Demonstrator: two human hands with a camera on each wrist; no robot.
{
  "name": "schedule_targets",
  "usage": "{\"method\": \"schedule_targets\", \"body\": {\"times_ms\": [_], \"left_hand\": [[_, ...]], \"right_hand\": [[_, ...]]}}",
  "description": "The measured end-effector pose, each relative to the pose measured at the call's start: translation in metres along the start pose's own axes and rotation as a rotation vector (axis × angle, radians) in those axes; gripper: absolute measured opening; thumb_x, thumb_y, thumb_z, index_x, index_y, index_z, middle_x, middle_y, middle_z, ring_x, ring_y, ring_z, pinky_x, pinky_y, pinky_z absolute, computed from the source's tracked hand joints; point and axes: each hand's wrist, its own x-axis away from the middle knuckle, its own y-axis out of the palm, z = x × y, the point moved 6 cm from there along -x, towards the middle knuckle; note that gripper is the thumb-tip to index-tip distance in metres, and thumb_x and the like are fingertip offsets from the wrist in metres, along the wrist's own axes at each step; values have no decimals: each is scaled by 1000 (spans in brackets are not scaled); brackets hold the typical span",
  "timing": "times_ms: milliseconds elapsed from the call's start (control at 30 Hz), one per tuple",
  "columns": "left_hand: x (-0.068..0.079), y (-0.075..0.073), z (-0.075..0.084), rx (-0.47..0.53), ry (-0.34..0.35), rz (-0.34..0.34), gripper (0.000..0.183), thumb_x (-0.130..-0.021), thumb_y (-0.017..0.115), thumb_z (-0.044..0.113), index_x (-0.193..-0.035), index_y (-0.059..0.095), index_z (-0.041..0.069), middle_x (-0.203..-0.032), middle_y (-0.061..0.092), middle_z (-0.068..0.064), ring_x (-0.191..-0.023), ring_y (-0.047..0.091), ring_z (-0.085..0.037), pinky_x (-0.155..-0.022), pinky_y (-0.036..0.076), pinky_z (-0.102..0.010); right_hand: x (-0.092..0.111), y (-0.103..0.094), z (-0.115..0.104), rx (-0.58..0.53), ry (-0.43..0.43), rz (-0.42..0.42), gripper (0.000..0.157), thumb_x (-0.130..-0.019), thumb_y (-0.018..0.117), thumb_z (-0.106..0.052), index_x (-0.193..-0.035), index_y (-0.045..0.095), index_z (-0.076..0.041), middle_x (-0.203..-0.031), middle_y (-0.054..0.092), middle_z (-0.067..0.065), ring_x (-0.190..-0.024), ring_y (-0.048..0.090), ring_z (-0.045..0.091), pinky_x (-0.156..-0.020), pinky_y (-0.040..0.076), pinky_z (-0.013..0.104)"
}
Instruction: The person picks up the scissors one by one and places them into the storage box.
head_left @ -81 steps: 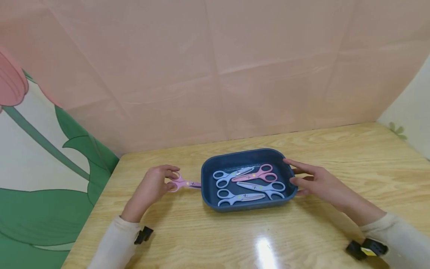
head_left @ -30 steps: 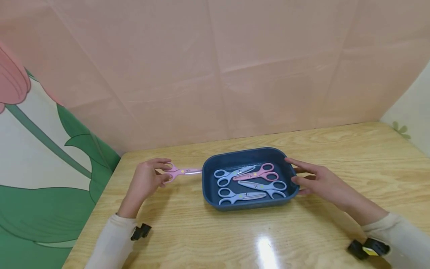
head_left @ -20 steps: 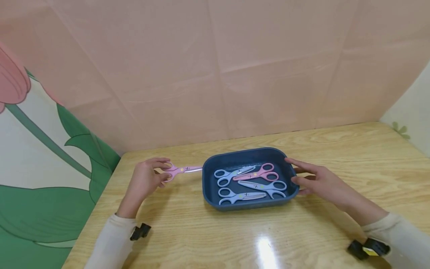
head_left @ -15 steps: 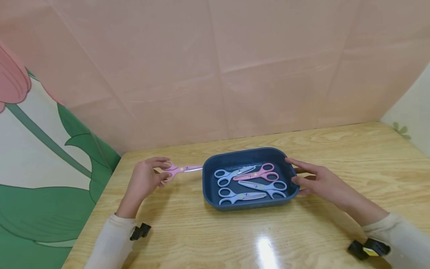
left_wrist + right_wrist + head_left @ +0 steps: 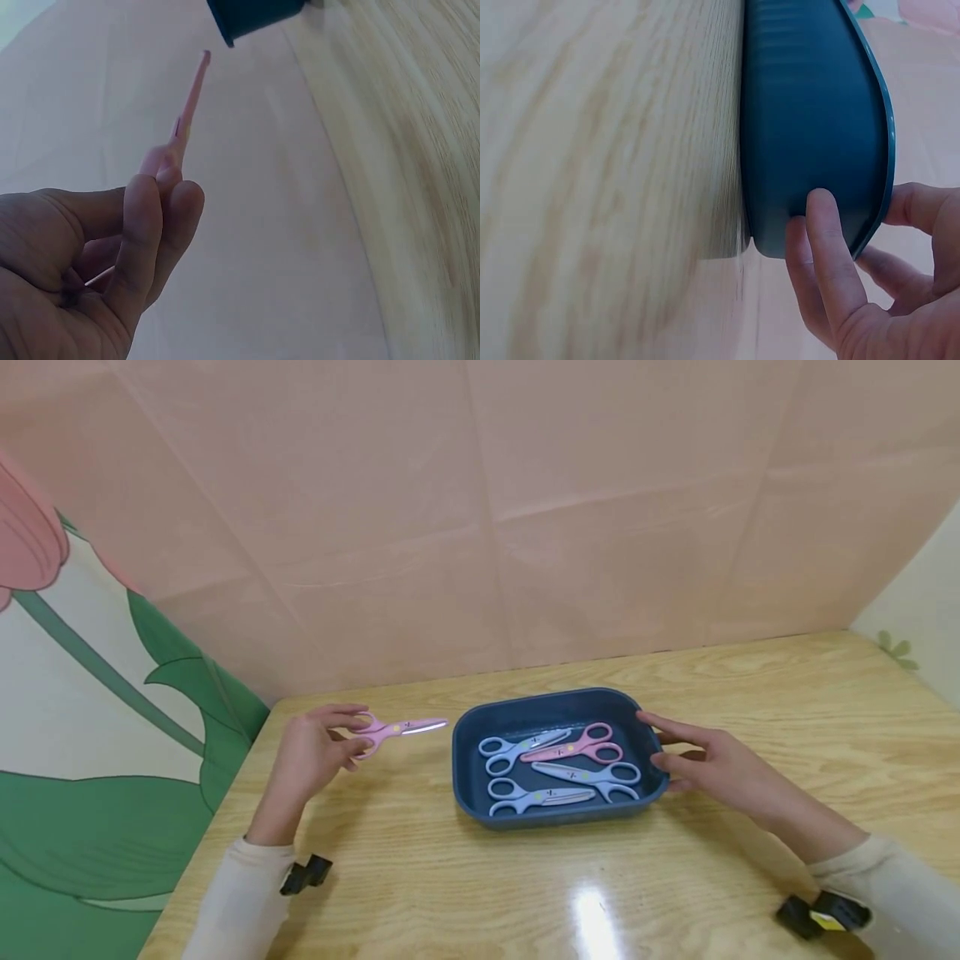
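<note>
My left hand [image 5: 303, 756] pinches a pair of pink scissors [image 5: 397, 727] by the finger loops, raised above the table. Their closed blades point right, with the tip a short gap from the bin's left rim. From the left wrist view, the scissors [image 5: 193, 97] show edge-on between thumb and fingers. At the right end of a dark blue plastic bin [image 5: 468, 806], my right hand [image 5: 716, 772] grips the rim, fingers against the outer wall [image 5: 810, 112]. Inside lie three pairs of light blue scissors [image 5: 558, 797] and one darker pink pair [image 5: 558, 754].
The bin stands on a light wood-grain table [image 5: 450, 893]. A pink sheet [image 5: 480, 527] hangs along the back edge, and a flower-patterned panel [image 5: 97, 718] rises at the left. Each sleeve carries a small black device [image 5: 306, 874] at the wrist.
My left hand has moved left and away with the pink scissors, so their tip has come clear of the bin's left rim. The right hand and bin have hardly moved.
</note>
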Motion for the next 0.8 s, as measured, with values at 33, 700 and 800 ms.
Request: {"method": "schedule_targets", "body": {"times_ms": [33, 700, 800], "left_hand": [[-1, 2, 2, 7, -3, -7, 24, -84, 76, 2, -108, 75, -2, -135, 63, -13, -67, 73, -17, -54, 59, -26], [3, 53, 63, -47, 99, -132, 19, -79, 80, 1, -98, 78, 1, -124, 69, -10, -63, 69, -11, -49, 55, -20], [1, 63, 72, -114, 107, -147, 17, -78, 82, 4, -95, 79, 4, -121, 70, -7, -60, 66, -8, -48, 54, -19]], "right_hand": [[0, -1, 0, -2, 6, 2, 65, -99, 61, -24, -157, 32, -19, -146, 41, 35, -100, 71, 16, -76, 62, 30], [-2, -3, 3, -41, -3, -20, 65, -99, 62, -23, -156, 32, -18, -145, 41, 36, -107, 69, 25, -78, 63, 33], [-1, -3, 1, -38, -5, -28, 65, -99, 62, -24, -157, 32, -19, -145, 41, 36, -108, 69, 26, -78, 63, 32]]}}
